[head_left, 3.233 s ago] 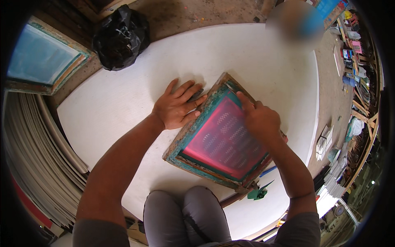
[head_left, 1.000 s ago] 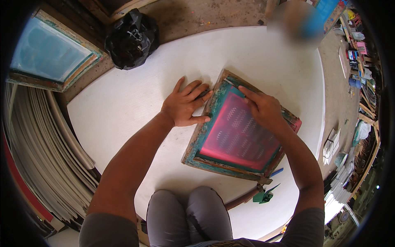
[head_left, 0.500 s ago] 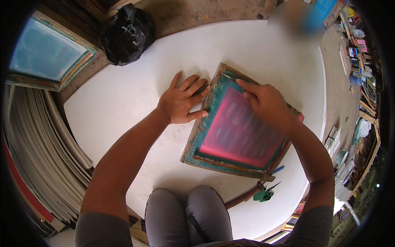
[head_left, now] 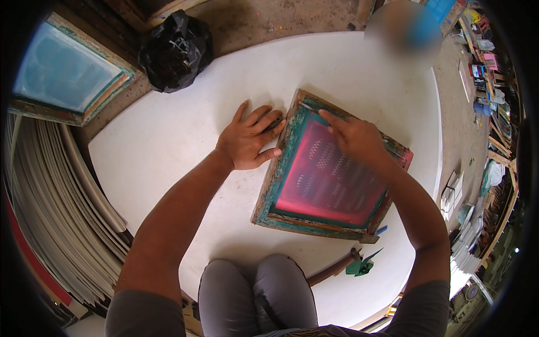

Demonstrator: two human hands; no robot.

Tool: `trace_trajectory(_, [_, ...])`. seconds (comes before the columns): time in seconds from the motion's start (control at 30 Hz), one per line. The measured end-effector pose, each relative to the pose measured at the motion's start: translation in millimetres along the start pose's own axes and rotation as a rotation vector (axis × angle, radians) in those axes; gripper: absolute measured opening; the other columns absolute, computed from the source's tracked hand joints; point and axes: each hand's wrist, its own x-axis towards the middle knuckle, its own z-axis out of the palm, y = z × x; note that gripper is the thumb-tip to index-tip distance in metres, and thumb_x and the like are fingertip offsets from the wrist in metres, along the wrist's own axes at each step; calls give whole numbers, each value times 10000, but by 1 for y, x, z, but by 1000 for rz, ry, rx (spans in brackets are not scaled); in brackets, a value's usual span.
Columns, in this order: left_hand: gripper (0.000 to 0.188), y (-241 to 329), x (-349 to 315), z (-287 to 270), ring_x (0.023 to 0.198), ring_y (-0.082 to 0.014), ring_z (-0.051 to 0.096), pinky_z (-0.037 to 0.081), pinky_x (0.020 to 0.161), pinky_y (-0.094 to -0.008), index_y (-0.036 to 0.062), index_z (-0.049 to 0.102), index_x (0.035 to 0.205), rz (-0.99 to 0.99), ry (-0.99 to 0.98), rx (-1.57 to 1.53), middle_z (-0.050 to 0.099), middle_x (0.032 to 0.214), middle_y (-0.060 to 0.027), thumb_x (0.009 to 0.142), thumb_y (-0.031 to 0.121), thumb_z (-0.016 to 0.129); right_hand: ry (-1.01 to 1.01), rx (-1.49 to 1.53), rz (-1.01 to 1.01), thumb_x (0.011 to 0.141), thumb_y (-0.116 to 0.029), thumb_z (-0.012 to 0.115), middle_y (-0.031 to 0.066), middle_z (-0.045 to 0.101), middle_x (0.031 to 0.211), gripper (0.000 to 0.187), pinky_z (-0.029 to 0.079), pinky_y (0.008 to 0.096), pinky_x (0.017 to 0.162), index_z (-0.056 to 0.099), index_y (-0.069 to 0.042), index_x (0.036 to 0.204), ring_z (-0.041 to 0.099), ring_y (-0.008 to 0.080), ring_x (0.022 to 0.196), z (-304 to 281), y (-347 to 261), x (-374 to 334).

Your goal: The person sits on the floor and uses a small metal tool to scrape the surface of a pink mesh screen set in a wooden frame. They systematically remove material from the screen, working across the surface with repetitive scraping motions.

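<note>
A wooden screen-printing frame (head_left: 272, 187) with a pink mesh (head_left: 337, 194) and rows of pale marks lies tilted on the white surface (head_left: 219, 213). My left hand (head_left: 250, 136) rests with fingers spread, its fingertips and thumb at the frame's left side. At the frame's far end, my right hand (head_left: 359, 140) reaches over the mesh, pinching a thin, pale, slim tool (head_left: 306, 106). The tool's tip points to the far left inner corner. Its exact kind is too small to make out, and the hand hides its rest.
A black plastic bag (head_left: 175, 50) sits beyond the surface's far left edge. Another frame with bluish mesh (head_left: 67, 70) stands above stacked sheets (head_left: 62, 196). Near my knees lie a brown bar (head_left: 335, 267) and a green piece (head_left: 361, 265). A blurred person (head_left: 401, 33) is at the far right.
The frame has turned very slightly counter-clockwise. My right hand and the tool have shifted a little to the left with its far end. My left hand has stayed almost in place.
</note>
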Motion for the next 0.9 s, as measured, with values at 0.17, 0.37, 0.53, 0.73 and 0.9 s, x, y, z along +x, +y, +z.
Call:
trace_trajectory(0.17, [570, 1, 1, 1, 1529, -273, 382, 267, 1276, -644, 126, 636, 1497, 8, 27, 26, 496, 1578, -68, 1084, 500, 513, -89, 743, 206, 1084, -229, 632, -18, 601, 707, 437, 525, 367, 594, 637, -111, 1504, 590, 123, 618, 11, -5, -2])
trace_trajectory(0.37, [537, -1, 1, 5, 1529, -276, 379, 274, 1273, -641, 137, 630, 1501, 0, 37, 2, 499, 1566, -66, 1095, 459, 491, -290, 1287, 598, 1089, -221, 628, -22, 561, 696, 442, 414, 283, 439, 631, -147, 1525, 558, 73, 610, -14, -20, 4])
trace_trajectory(0.53, [540, 0, 2, 1, 1526, -282, 383, 278, 1267, -644, 148, 605, 1523, -4, 5, 25, 489, 1576, -61, 1096, 454, 483, -276, 1364, 677, 1097, -255, 621, -15, 557, 705, 417, 448, 308, 461, 653, -173, 1504, 589, 99, 643, -18, -27, 1])
trace_trajectory(0.73, [535, 0, 0, 1, 1520, -282, 393, 284, 1264, -646, 151, 612, 1513, -8, 13, 11, 491, 1574, -59, 1088, 457, 506, 89, 460, 201, 1070, -245, 639, 105, 695, 820, 407, 572, 415, 697, 674, -245, 1476, 693, 222, 731, -7, -20, -11])
trace_trajectory(0.9, [536, 1, 0, 3, 1519, -274, 394, 287, 1265, -645, 160, 616, 1510, -7, 38, 0, 497, 1570, -57, 1077, 465, 533, 158, 181, 117, 1037, -281, 652, 158, 730, 878, 389, 569, 508, 729, 703, -282, 1423, 724, 359, 802, -18, -11, -7])
